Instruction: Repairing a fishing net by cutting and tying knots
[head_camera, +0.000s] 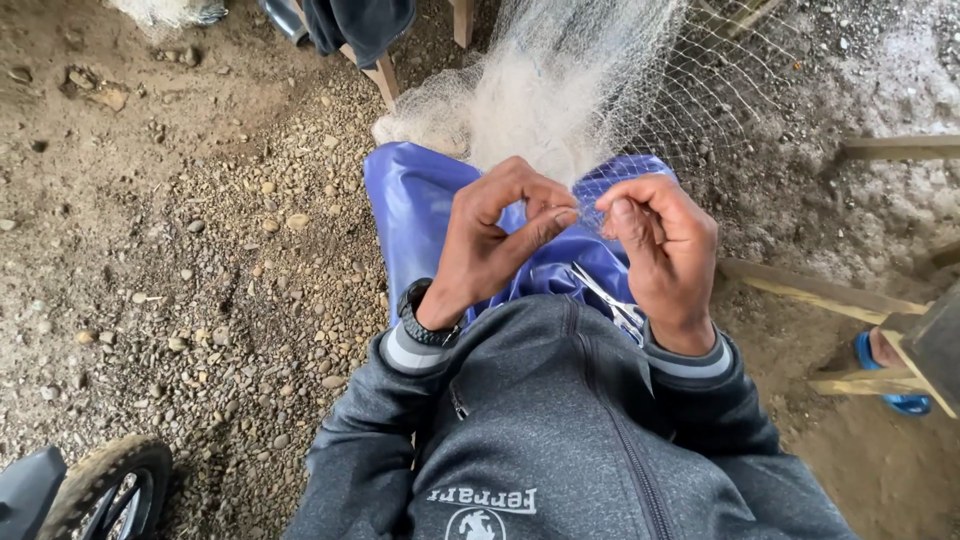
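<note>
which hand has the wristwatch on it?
The left hand: a black wristwatch sits on its wrist above the grey sleeve cuff. The right hand has a bare wrist. Both hands pinch the fine white net.

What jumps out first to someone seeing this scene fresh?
The two hands at the centre: the left hand and right hand pinch strands of a pale net that spills up and away over a blue sheet on the lap. Small scissors lie just below the right hand.
</note>
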